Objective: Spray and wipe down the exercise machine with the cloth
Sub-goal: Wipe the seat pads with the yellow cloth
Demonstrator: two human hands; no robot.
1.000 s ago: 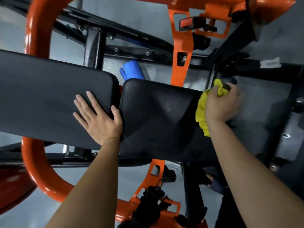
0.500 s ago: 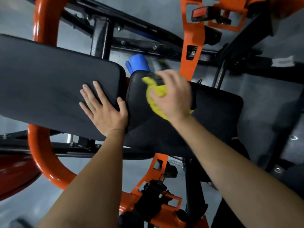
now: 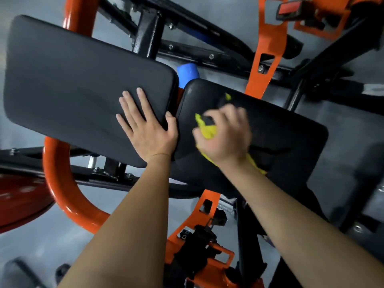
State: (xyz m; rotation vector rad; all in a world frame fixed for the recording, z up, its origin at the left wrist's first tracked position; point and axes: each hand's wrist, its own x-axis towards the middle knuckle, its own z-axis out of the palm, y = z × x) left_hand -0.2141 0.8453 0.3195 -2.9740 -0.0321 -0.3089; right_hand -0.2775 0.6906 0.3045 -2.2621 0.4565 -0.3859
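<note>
Lying bunched on the smaller black pad (image 3: 286, 132) of the exercise machine (image 3: 145, 32), the yellow cloth (image 3: 207, 129) is almost covered by the right hand (image 3: 225, 138). The fingers (image 3: 230, 113) of this hand are curled over the cloth and press it down on the pad; the hand is blurred, so how each finger lies I cannot tell. One fold of the cloth comes out between the thumb and the first finger, a small tip shows beyond the fingertips, and another strip hangs out below the wrist. Just beside it, the left hand (image 3: 147, 132) rests flat on the near corner of the larger black pad (image 3: 72, 86), with straight fingers (image 3: 128, 107) spread a little and holding nothing; its thumb lies over the pad's edge, in the narrow gap between the two pads. Behind this gap a blue object (image 3: 188, 73) stands out, partly hidden by both pads. An orange bracket (image 3: 264, 75) rises behind the smaller pad, and a thick orange tube (image 3: 60, 183) curves below the larger pad. A red disc (image 3: 20, 200) shows at the left edge. Under all of it is the grey floor (image 3: 228, 19).
</note>
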